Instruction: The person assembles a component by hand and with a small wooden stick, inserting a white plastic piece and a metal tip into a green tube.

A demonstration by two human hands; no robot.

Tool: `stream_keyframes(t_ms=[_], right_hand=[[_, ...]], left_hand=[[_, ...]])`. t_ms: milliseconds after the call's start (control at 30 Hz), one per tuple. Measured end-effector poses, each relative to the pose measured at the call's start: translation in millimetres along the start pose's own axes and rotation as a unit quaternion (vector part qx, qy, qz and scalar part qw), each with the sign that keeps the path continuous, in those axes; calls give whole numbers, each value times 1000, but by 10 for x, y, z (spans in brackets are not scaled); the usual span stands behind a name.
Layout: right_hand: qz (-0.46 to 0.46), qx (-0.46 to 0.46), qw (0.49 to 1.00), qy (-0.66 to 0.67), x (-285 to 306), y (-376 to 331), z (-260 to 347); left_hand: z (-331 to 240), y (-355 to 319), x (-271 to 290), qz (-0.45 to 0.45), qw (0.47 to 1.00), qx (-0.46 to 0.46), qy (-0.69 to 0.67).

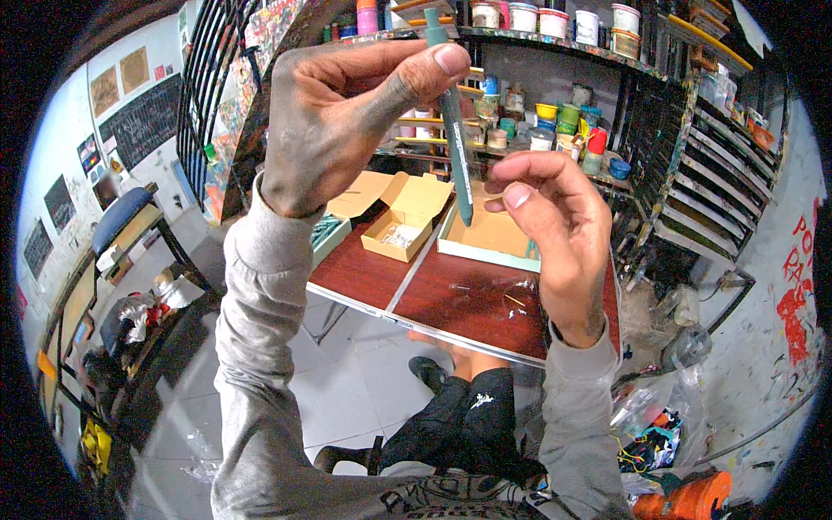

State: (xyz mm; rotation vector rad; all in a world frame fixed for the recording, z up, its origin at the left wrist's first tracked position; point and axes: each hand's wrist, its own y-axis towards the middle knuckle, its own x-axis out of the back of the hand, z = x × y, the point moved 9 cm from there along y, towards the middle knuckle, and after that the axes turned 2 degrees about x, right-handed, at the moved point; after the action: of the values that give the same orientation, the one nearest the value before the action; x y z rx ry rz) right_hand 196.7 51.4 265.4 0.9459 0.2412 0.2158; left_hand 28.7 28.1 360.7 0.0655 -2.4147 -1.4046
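Note:
My left hand is raised and pinches a dark green pen near its upper end, between thumb and fingers. The pen hangs nearly upright, slightly tilted, with pale print along its barrel. Close to its lower end is my right hand, fingers curved and apart, holding nothing that I can see. Below the pen, a shallow box with a pale green side lies open on the dark red table. Left of it stands a small open cardboard box with small white pieces inside.
Partly behind my left wrist, a pale green box holds several dark green pens. Small scraps lie on the table. Shelves with paint tubs rise behind it, and a slatted rack stands at right. Clear plastic bags lie at lower right.

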Motion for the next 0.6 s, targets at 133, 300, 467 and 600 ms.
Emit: stream_keyframes(t_ms=[133,300,467,600], right_hand=[[42,0,999,-12,-111,-10,-20],[46,41,998,-13,-133,14,-19],[62,-3,995,83,-207,-2,-62],[54,-32,991,116,-237,-19,-75]], left_hand=[[-11,12,24,-2,1000,-8,-10],[-11,32,37,-5,999,-28,-15],[-31,27,44,-6,999,-46,22],[-50,22,47,-5,998,-59,29]])
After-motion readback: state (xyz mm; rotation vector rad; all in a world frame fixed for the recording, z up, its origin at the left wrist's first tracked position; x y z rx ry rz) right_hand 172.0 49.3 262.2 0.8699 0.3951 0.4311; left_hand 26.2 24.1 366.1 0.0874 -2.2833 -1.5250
